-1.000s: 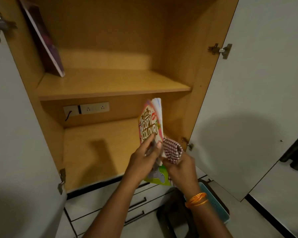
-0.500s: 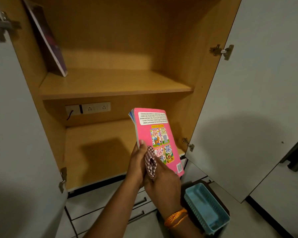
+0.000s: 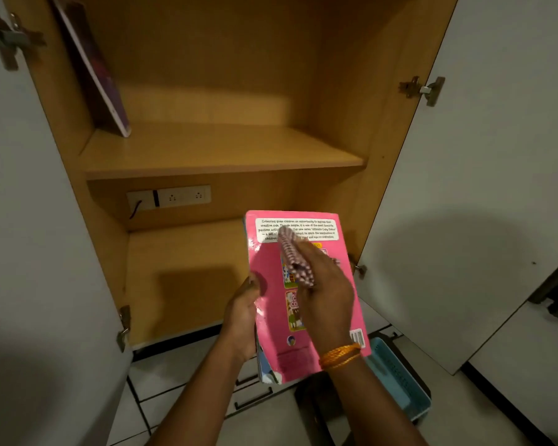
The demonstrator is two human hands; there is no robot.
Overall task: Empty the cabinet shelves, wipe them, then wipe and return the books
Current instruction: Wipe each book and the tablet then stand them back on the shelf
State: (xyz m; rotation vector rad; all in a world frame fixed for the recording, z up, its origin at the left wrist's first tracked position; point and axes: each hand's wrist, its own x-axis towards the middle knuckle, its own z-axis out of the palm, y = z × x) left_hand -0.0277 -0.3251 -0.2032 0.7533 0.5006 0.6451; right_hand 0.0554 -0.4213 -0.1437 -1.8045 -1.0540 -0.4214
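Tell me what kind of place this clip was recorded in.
Probably a home, perhaps a child's room or study corner: a wooden cabinet with white doors, a children's colouring book being wiped with a checked cloth, and a blue plastic basket on the tiled floor.

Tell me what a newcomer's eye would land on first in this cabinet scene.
The bright pink book stands out most, held in front of the open cabinet's lower shelf. The left hand holds its left edge while the right hand presses a checked cloth onto the back cover. Next comes the lone purple book leaning on the upper shelf's left wall.
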